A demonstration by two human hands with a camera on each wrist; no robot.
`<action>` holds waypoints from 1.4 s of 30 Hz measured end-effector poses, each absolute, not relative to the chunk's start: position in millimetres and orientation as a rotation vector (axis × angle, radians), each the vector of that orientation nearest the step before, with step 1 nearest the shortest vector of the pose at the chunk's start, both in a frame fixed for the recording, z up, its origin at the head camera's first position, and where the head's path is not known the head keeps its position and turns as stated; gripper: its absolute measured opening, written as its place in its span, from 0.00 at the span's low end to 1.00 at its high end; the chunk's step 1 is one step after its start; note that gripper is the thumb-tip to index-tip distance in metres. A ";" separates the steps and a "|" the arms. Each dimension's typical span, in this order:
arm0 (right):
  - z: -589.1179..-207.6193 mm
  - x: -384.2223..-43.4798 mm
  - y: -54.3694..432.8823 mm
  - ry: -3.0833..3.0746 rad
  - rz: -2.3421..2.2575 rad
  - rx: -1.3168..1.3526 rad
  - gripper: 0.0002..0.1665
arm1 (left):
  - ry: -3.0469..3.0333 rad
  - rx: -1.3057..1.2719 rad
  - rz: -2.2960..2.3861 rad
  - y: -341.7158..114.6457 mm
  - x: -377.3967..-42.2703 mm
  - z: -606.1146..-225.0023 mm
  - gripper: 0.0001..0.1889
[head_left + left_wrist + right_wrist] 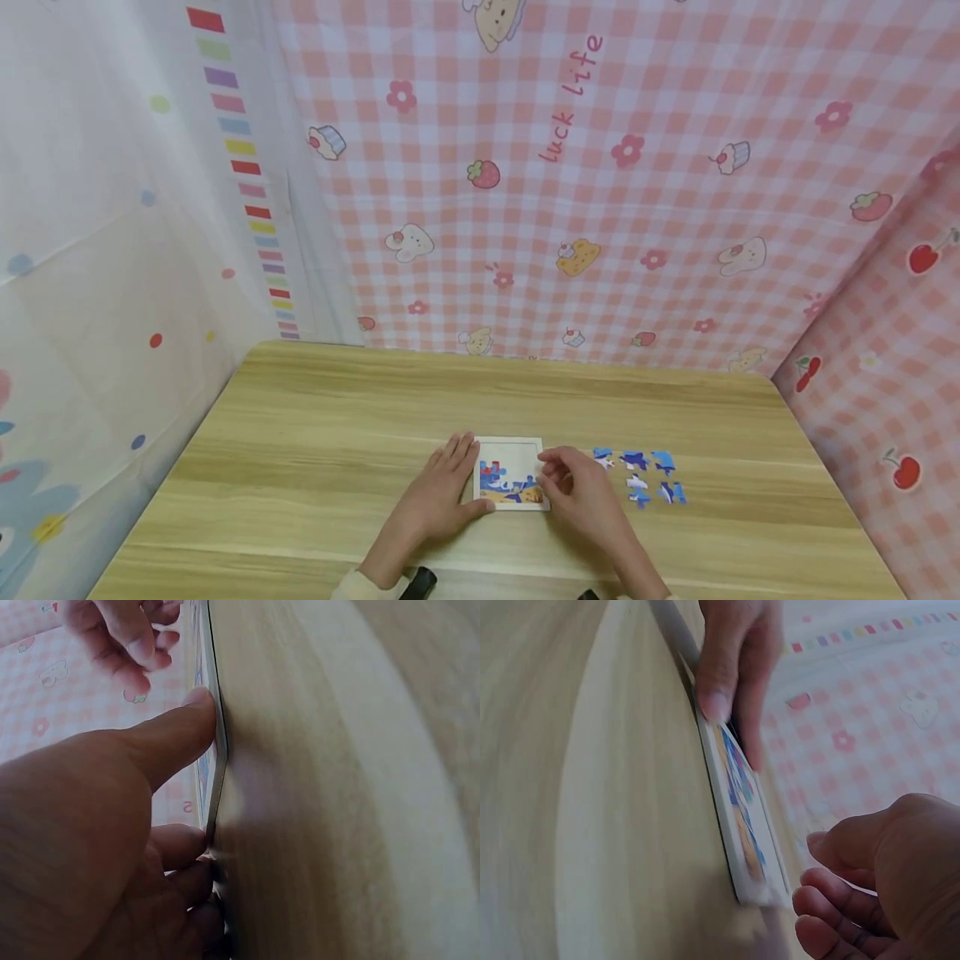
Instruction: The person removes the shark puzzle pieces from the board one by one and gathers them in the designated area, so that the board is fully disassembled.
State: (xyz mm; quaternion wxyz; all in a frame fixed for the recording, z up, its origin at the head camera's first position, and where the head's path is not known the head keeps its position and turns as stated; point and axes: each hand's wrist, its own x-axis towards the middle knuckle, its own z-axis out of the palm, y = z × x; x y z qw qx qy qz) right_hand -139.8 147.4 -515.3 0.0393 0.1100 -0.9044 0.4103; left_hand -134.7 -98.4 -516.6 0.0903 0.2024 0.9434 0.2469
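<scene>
A small square jigsaw board (510,509) with a white frame lies flat on the table. Joined pieces (510,492) fill its lower part and left side; the upper right of its bed is bare white. My left hand (442,492) steadies the board, with straight fingers along the left edge and the thumb (196,701) on the front rim near the corner. Over the board's right edge hovers my right hand (581,492), its fingers loosely bent. A gap shows between thumb and fingertips (817,930) in the right wrist view, with no piece visible there.
Several loose blue-and-white jigsaw pieces (634,461) lie on the table to the right of my right hand. The wood-grain table (337,417) reaches back to a pink checked curtain (525,208). A white patterned curtain (112,250) hangs at the left.
</scene>
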 end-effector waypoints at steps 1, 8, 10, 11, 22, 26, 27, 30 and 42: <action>-516.0 -140.3 143.9 -2.768 1.273 0.356 0.14 | 2.807 0.604 0.730 -98.3 -134.5 -516.2 0.48; -520.7 -143.2 122.5 -2.772 1.289 0.434 0.16 | 2.811 0.629 0.728 -98.2 -134.7 -515.4 0.47; -522.6 -144.9 118.3 -2.789 1.246 0.458 0.17 | 2.807 0.637 0.730 -98.2 -134.8 -515.2 0.47; -523.4 -145.7 116.4 -2.799 1.223 0.469 0.17 | 2.807 0.639 0.730 -98.3 -134.8 -515.0 0.47; -527.8 -150.4 103.2 -2.843 1.103 0.496 0.17 | 2.820 0.649 0.718 -98.4 -137.7 -520.5 0.47; -529.1 -151.2 101.4 -2.859 1.077 0.495 0.15 | 2.819 0.632 0.720 -98.0 -137.6 -521.6 0.47; -529.6 -151.4 101.1 -2.859 1.076 0.492 0.15 | 2.818 0.628 0.721 -98.0 -137.5 -521.6 0.47; -530.2 -151.3 99.6 -2.851 1.066 0.478 0.14 | 2.810 0.618 0.729 -98.1 -137.4 -521.7 0.47; -533.5 -149.3 92.3 -2.802 1.075 0.355 0.14 | 2.807 0.616 0.737 -98.8 -137.2 -522.9 0.48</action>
